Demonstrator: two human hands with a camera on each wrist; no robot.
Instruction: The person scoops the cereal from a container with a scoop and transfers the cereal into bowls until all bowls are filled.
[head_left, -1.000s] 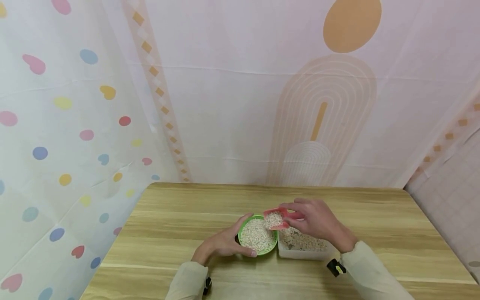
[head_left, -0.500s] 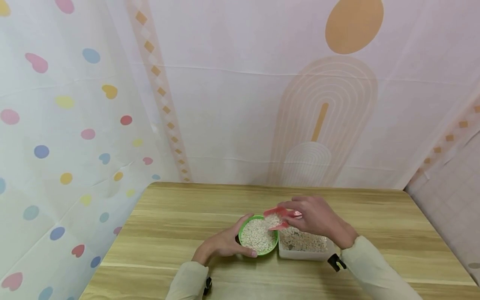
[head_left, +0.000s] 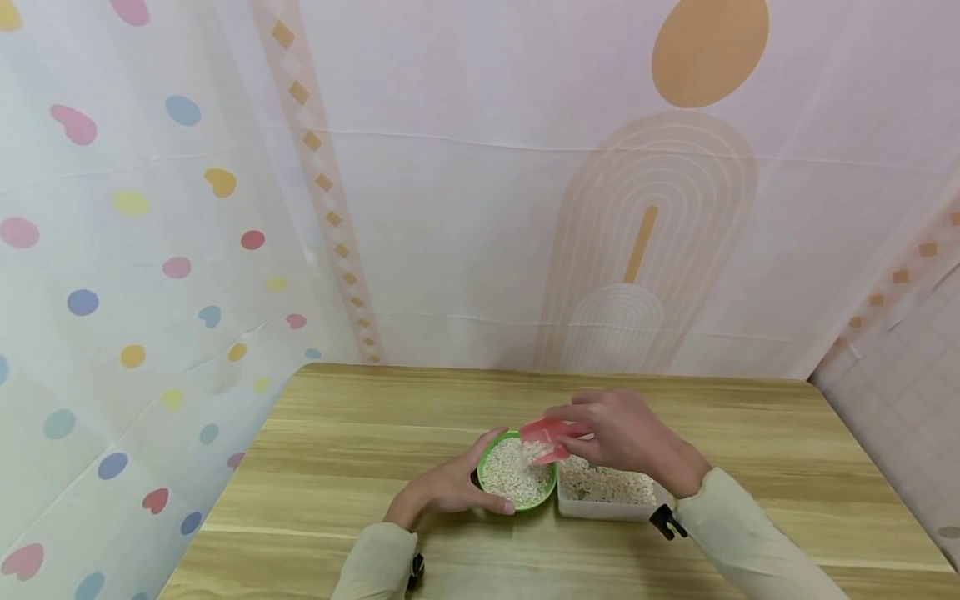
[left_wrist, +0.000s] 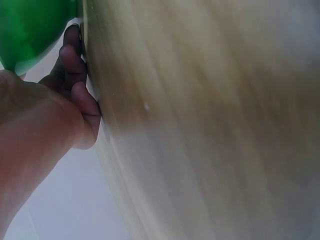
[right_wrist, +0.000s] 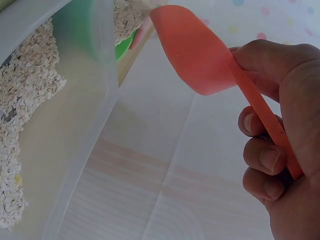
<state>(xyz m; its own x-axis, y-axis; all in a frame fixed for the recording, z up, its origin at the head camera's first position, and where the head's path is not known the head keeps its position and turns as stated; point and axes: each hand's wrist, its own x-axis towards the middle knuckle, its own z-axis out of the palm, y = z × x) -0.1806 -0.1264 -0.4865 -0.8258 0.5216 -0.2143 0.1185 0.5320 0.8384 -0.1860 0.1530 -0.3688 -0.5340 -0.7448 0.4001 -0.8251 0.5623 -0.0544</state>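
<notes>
A green bowl [head_left: 537,503] heaped with oat flakes [head_left: 512,475] sits on the table. My left hand [head_left: 448,486] grips it from the left, thumb at the near side and forefinger round the far side. In the left wrist view, the other fingers [left_wrist: 74,65] curl low beside the bowl's green wall [left_wrist: 32,30]. With its fingers round the handle, my right hand [head_left: 618,432] holds a red scoop [head_left: 543,430] tilted over the bowl's right edge. Flakes lie at the scoop's lip, above those in the bowl.
Touching or very near the bowl's right side is a translucent plastic container [head_left: 603,510], partly filled with oat flakes [right_wrist: 30,80]. My right forearm passes over its far right corner. The wooden table [head_left: 360,450] ends at a patterned cloth backdrop [head_left: 465,250].
The scoop has tipped further toward the bowl and shifted slightly left. Its load of flakes has slid out toward the bowl. My left hand and the bowl keep their place.
</notes>
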